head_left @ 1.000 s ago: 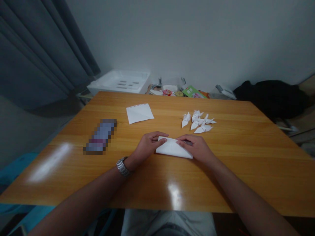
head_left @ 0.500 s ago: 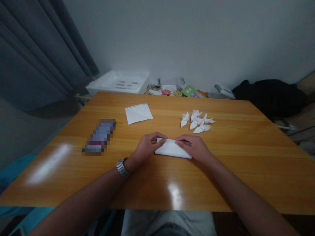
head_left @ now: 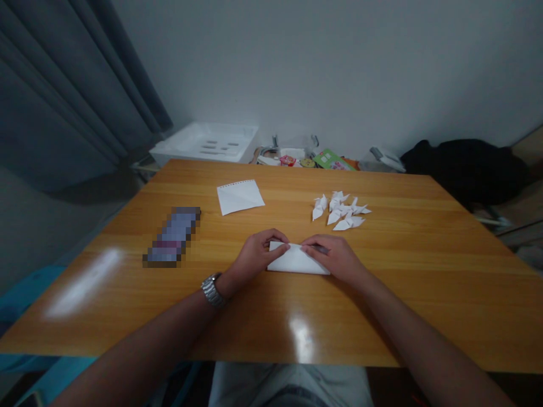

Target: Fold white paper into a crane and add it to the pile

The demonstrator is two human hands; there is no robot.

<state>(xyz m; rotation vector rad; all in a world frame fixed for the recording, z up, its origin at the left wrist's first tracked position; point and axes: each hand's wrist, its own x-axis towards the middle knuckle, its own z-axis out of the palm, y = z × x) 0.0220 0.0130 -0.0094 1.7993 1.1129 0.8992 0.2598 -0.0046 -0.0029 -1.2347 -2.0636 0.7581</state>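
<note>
A folded sheet of white paper (head_left: 297, 262) lies on the wooden table in front of me, its long folded shape running left to right. My left hand (head_left: 259, 252) pinches its far edge at the left, thumb on top and fingers behind. My right hand (head_left: 336, 255) grips the same far edge to the right of the middle, its thumb also on the paper. The two thumb tips are a short gap apart. Beyond my right hand sits a cluster of several folded white paper cranes (head_left: 339, 211).
A loose white sheet (head_left: 240, 198) with a perforated edge lies farther back on the table (head_left: 407, 226). A blurred-out phone-like object (head_left: 173, 237) is at the left. Behind the table are a white tray (head_left: 203, 141), a green packet (head_left: 334, 160) and a black heap (head_left: 462, 169).
Both thumbs have shifted slightly along the paper's far edge, and the paper looks a little flatter and straighter. The small shift of everything else comes from the camera.
</note>
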